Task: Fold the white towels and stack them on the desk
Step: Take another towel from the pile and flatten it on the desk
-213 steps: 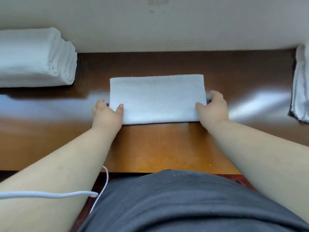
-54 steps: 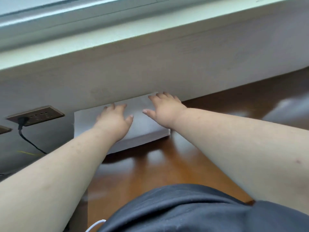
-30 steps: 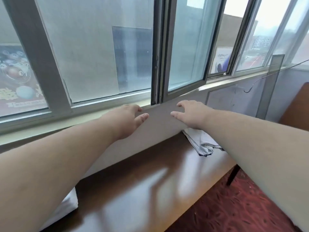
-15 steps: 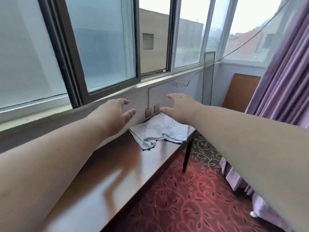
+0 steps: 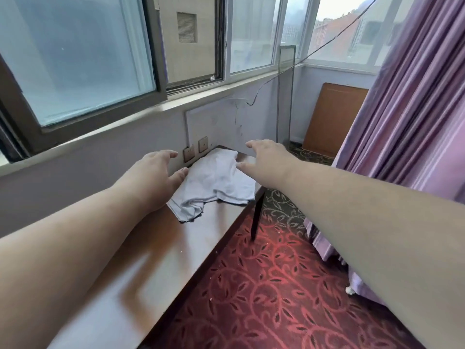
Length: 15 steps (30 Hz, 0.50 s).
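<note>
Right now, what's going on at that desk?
A person is reaching both bare arms toward a crumpled white towel lying unfolded at the far end of the wooden desk, below the window. The left hand and right hand are open, fingers spread, on either side of the towel; neither grips it yet. No folded stack is in view, so this towel is not yet folded.

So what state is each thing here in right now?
white towel: crumpled, unfolded, at the desk's far end
left hand: open, holding nothing
right hand: open, holding nothing
window: slid partly open
curtain: hanging, drawn to the side
</note>
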Available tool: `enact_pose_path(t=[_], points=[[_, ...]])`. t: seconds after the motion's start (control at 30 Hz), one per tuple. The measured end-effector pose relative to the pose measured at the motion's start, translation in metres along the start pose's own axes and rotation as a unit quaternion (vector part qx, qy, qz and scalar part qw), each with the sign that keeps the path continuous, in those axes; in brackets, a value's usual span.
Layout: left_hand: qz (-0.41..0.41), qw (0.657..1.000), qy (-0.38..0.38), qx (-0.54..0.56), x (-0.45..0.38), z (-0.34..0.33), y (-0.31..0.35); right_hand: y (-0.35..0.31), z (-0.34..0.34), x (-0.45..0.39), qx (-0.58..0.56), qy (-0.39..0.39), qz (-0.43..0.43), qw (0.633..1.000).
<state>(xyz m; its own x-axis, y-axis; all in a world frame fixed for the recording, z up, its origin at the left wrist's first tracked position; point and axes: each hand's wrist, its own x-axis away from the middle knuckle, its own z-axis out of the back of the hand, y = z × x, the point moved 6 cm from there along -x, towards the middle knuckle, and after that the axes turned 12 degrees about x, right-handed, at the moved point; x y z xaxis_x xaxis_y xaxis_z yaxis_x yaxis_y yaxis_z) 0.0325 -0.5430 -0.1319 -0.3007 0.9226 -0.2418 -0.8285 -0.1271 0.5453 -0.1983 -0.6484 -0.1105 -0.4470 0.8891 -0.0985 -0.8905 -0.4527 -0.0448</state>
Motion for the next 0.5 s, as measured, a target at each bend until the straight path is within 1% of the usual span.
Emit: enact_pose_path(t=[0.13, 0.27, 0.4, 0.5], points=[[-0.01, 1.0, -0.006, 0.02, -0.055, -0.028, -0.013, 0.015, -0.021, -0.04, -0.013, 0.0, -0.028, 1.0], [-0.026, 0.998, -0.018, 0.054, -0.104, -0.072, -0.011, 0.047, -0.051, -0.07, -0.023, -0.004, -0.077, 0.997], [-0.005, 0.996, -0.034, 0.077, -0.139, -0.121, -0.019, 0.09, -0.086, -0.083, -0.068, 0.003, -0.146, 0.987], [0.016, 0.995, -0.059, 0.075, -0.157, -0.159, -0.03, 0.117, -0.117, -0.095, -0.085, -0.005, -0.168, 0.982]])
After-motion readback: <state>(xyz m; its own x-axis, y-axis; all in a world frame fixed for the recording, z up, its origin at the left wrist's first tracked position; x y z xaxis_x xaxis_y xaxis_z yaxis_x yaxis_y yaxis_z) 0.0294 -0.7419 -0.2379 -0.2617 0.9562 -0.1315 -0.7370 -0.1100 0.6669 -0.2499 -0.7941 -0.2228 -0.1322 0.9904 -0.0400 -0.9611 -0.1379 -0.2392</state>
